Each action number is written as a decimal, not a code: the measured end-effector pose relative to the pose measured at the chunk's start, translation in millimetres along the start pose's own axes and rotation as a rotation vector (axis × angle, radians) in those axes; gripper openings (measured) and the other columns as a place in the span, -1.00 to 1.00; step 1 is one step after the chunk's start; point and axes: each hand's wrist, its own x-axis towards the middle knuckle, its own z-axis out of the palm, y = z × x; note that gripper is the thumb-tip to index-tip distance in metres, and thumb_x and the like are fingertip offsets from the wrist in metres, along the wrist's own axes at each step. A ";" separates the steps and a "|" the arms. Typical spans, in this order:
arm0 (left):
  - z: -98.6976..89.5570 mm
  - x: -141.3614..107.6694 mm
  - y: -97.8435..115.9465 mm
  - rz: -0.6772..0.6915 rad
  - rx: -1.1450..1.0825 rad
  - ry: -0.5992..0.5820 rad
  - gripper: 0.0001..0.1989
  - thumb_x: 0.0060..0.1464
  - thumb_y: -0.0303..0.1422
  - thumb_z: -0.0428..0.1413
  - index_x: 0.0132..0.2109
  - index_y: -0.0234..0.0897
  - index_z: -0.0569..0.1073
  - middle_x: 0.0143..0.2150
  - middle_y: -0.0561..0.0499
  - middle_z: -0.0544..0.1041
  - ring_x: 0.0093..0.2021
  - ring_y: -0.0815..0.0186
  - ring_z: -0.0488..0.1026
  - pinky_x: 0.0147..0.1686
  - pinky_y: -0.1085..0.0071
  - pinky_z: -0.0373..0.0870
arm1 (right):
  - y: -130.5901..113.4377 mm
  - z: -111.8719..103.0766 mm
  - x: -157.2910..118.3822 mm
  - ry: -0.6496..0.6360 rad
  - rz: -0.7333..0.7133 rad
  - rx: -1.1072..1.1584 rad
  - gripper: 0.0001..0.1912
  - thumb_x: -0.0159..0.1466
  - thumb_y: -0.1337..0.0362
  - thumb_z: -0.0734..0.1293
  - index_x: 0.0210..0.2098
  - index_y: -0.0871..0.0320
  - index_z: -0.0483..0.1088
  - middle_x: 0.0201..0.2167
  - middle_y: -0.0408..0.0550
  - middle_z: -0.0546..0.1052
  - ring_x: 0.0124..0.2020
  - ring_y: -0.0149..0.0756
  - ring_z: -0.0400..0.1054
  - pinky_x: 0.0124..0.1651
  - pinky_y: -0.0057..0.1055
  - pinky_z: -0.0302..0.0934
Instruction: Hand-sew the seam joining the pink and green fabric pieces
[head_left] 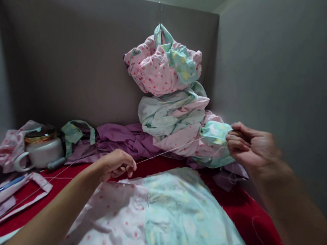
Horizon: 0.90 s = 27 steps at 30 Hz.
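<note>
Grey walls close round a red-covered desk piled with cloth. My left hand is closed in a pinch on one white thread, drawing it taut so it runs straight to a small green patch. My right hand has its fingers curled shut on that patch, holding it up off the pile to steady the thread's far end. One pink-and-green patchwork sheet lies spread under both arms. One white cup stands far left, beside scrap strips.

Both forearms reach forward, the left hand low with fingers pinched shut, the right hand raised, fingers curled closed.
</note>
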 end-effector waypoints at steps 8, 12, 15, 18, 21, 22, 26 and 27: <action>-11.0 -0.7 -2.1 -0.011 0.020 0.065 -0.76 0.12 -0.36 -0.01 -0.47 -0.37 0.37 -0.63 0.14 0.35 -0.77 0.59 -0.02 -0.79 0.59 -0.11 | -28.8 -8.5 -0.5 0.125 -0.131 0.139 -0.67 0.23 0.53 -0.03 -0.56 0.16 0.14 -0.72 -0.27 0.03 -0.79 -0.61 -0.14 -0.82 -0.67 -0.26; -14.6 -0.8 -2.5 -0.042 0.062 0.078 -0.79 0.14 -0.29 0.01 -0.29 -0.38 0.39 -0.46 0.10 0.41 -0.60 0.50 0.30 -0.65 0.56 0.27 | -40.8 -13.9 -1.0 0.167 -0.185 0.190 -0.66 0.23 0.54 -0.05 -0.56 0.13 0.13 -0.74 -0.26 0.11 -0.81 -0.62 -0.13 -0.82 -0.67 -0.26; -14.9 -0.5 -1.6 -0.058 0.081 0.084 -0.80 0.13 -0.31 0.03 -0.19 -0.38 0.40 -0.32 0.02 0.46 -0.47 0.42 0.40 -0.52 0.47 0.38 | -50.6 -18.7 -0.4 0.208 -0.213 0.201 -0.63 0.23 0.57 -0.09 -0.56 0.12 0.11 -0.75 -0.27 0.15 -0.83 -0.64 -0.13 -0.80 -0.67 -0.25; -13.1 -1.1 0.4 -0.055 0.096 0.103 -0.80 0.13 -0.32 0.03 -0.16 -0.37 0.39 -0.28 -0.01 0.46 -0.43 0.40 0.42 -0.49 0.44 0.40 | -54.8 -21.5 0.1 0.235 -0.259 0.174 -0.59 0.25 0.57 -0.13 -0.59 0.13 0.09 -0.77 -0.29 0.15 -0.85 -0.66 -0.13 -0.78 -0.70 -0.24; -8.7 -4.1 5.3 -0.037 0.115 0.120 -0.81 0.13 -0.32 0.03 -0.21 -0.38 0.40 -0.34 0.03 0.45 -0.50 0.44 0.38 -0.55 0.49 0.36 | -43.0 -17.2 -0.2 0.206 -0.243 0.099 -0.58 0.30 0.51 -0.10 -0.62 0.15 0.08 -0.82 -0.32 0.07 -0.86 -0.67 -0.16 -0.79 -0.72 -0.26; -6.6 -5.7 7.6 -0.029 0.123 0.122 -0.82 0.14 -0.32 0.02 -0.23 -0.38 0.40 -0.38 0.05 0.45 -0.54 0.47 0.36 -0.59 0.52 0.33 | -34.6 -13.9 -0.4 0.174 -0.197 0.060 -0.59 0.31 0.49 -0.06 -0.63 0.15 0.08 -0.83 -0.33 0.04 -0.86 -0.67 -0.15 -0.80 -0.72 -0.27; 2.7 -13.6 18.0 0.009 0.159 0.114 -0.80 0.15 -0.32 0.01 -0.34 -0.39 0.39 -0.54 0.14 0.36 -0.69 0.56 0.18 -0.74 0.62 0.13 | 14.3 3.6 -0.3 -0.002 0.131 -0.145 -0.67 0.26 0.47 0.10 -0.63 0.18 0.12 -0.80 -0.29 0.11 -0.82 -0.64 -0.02 -0.81 -0.73 -0.21; 4.9 -15.5 20.2 0.018 0.167 0.104 -0.78 0.15 -0.32 0.01 -0.37 -0.39 0.38 -0.57 0.17 0.33 -0.72 0.58 0.13 -0.77 0.63 0.08 | 28.1 7.6 -0.6 -0.029 0.198 -0.203 -0.69 0.26 0.47 0.11 -0.61 0.19 0.14 -0.78 -0.27 0.16 -0.82 -0.63 0.02 -0.82 -0.73 -0.22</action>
